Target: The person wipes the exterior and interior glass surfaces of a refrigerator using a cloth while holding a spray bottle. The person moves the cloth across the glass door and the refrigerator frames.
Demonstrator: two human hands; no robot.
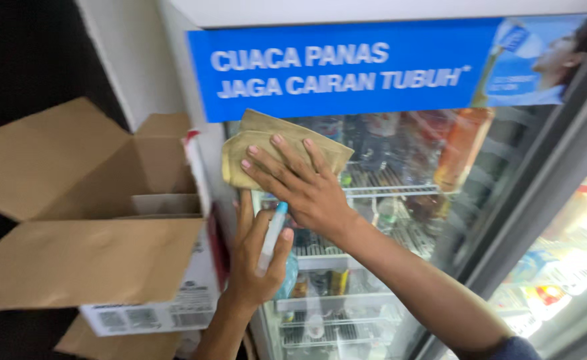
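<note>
My right hand (303, 183) presses a folded tan cloth (260, 143) flat against the glass door (400, 167) of a drinks fridge, fingers spread over the cloth. The cloth lies at the door's upper left, just below a blue banner (347, 63). My left hand (257, 263) is below it, wrapped around a spray bottle (273, 233) with a white and light blue top, held upright close to the glass.
An open cardboard box (87, 207) with its flaps out stands at the left, level with my hands. Behind the glass are wire shelves with bottles and cans (333, 283). A second fridge door (560, 267) lies to the right.
</note>
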